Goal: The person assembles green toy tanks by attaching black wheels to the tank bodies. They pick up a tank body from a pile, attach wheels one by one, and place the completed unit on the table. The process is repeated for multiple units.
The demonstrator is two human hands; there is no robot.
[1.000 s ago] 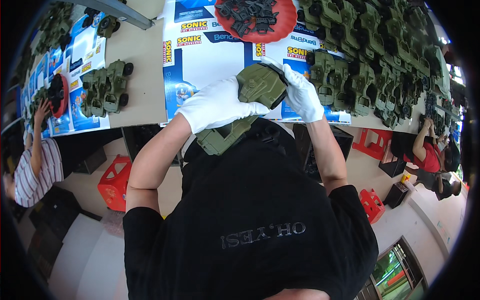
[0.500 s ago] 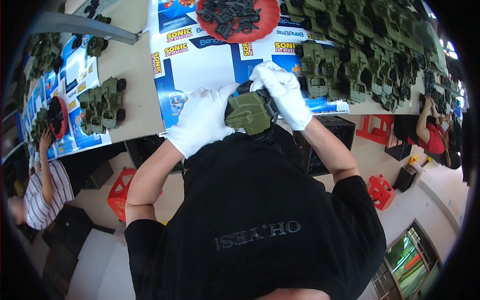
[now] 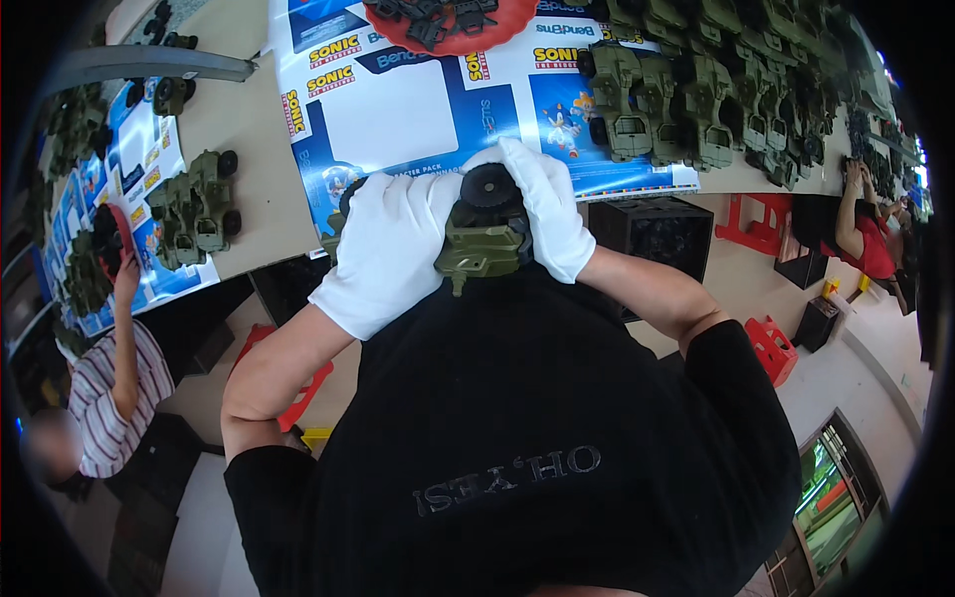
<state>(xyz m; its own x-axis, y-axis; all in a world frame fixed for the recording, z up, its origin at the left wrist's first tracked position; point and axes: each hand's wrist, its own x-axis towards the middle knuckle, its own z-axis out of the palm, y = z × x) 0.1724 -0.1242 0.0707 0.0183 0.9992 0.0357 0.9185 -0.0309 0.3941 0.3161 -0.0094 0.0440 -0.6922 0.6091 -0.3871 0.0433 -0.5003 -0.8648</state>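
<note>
Between my white-gloved hands is an olive-green toy vehicle [image 3: 481,247], held at the table's near edge in front of my chest. One of its black wheels [image 3: 489,186] faces up, and another dark wheel shows at the left side of the left glove. My left hand [image 3: 390,244] wraps round the left part of the vehicle and hides much of it. My right hand [image 3: 547,211] is closed on the other side, its fingers against the upturned wheel. The inner fingertips of both hands are hidden.
A red scalloped dish [image 3: 468,42] of black plastic parts stands at the far side on printed sheets [image 3: 388,119]. Rows of green toy vehicles [image 3: 686,90] fill the right; a few more [image 3: 199,204] sit left. Co-workers work at both sides. Red stools [image 3: 771,350] stand below.
The toy vehicle has been turned, so a wheel now faces up instead of its green body. My right hand has come down from above it to grip its side.
</note>
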